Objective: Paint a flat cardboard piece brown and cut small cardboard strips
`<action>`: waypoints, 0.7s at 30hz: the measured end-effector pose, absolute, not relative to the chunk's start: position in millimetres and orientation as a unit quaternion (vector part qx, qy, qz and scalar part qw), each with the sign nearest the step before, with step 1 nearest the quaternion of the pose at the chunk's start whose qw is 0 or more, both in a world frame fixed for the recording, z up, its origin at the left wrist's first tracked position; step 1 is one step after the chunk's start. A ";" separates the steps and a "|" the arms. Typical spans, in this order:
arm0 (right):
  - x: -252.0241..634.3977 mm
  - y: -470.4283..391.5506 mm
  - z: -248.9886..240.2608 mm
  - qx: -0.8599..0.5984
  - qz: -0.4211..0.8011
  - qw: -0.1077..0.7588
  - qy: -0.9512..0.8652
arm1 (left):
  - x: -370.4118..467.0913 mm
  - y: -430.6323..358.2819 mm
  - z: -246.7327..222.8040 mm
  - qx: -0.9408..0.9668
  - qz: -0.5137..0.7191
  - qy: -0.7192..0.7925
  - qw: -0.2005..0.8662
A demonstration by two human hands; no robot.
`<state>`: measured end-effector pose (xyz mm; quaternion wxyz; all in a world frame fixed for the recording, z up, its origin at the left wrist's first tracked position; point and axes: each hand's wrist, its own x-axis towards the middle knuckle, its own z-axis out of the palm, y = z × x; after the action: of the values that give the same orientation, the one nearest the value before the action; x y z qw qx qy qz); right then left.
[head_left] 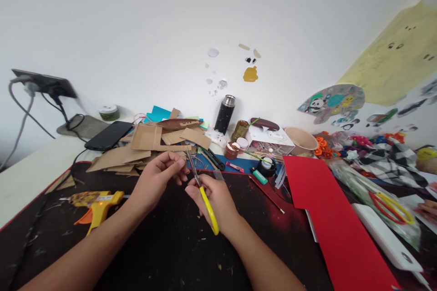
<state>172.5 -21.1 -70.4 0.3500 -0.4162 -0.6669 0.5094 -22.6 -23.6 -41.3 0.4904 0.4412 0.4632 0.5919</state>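
Note:
Yellow-handled scissors point(209, 209) are held in my right hand point(215, 200), with the metal blades pointing up and away above the black mat point(164, 254). Just left of the blades, my left hand point(160, 177) has its fingers pinched together; whatever lies between them is too small to make out. Behind both hands is a pile of cut brown cardboard point(146, 138). A yellow glue gun point(99, 207) lies on the mat to the left of my left forearm.
A black phone point(109, 135) lies at the left. Behind stand a black thermos point(225, 114) and small jars. Red card point(327, 209), a bagged pair of scissors point(391, 207) and a white power bank point(385, 236) are at the right. Another person's hand point(428, 211) shows at the right edge.

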 end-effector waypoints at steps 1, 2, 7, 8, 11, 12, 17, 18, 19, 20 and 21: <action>172.2 -21.2 -71.2 -0.418 0.502 0.349 -0.672 | -22.8 -23.5 -41.7 0.442 0.589 0.464 0.492; 171.9 -21.3 -71.6 -0.416 0.498 0.349 -0.676 | -22.8 -23.5 -42.1 0.443 0.587 0.465 0.492; 171.2 -21.3 -68.5 -0.411 0.473 0.349 -0.697 | -21.9 -24.0 -41.8 0.440 0.588 0.467 0.492; 171.2 -21.1 -67.7 -0.409 0.466 0.349 -0.703 | -21.5 -24.2 -41.5 0.439 0.588 0.466 0.494; 171.5 -20.7 -66.7 -0.405 0.451 0.348 -0.715 | -20.3 -24.4 -41.0 0.437 0.585 0.463 0.502; 171.5 -20.6 -66.8 -0.404 0.450 0.348 -0.716 | -20.0 -24.4 -41.1 0.436 0.585 0.462 0.504; 171.3 -21.5 -67.0 -0.402 0.456 0.347 -0.714 | -19.3 -24.6 -41.4 0.438 0.588 0.457 0.504; 171.1 -21.7 -66.5 -0.402 0.456 0.347 -0.714 | -19.2 -24.7 -41.2 0.439 0.588 0.456 0.504; 170.9 -21.9 -65.9 -0.402 0.456 0.345 -0.715 | -19.1 -24.9 -40.9 0.440 0.588 0.455 0.503; 170.7 -22.1 -65.3 -0.403 0.455 0.342 -0.716 | -19.0 -25.0 -40.5 0.441 0.588 0.454 0.503; 170.6 -22.1 -64.9 -0.404 0.454 0.340 -0.718 | -18.8 -25.0 -40.1 0.442 0.589 0.453 0.502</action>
<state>170.6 -22.1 -64.9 0.3398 -0.4040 -0.7176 0.4544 -18.8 -25.0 -40.1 0.5025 0.4418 0.4531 0.5891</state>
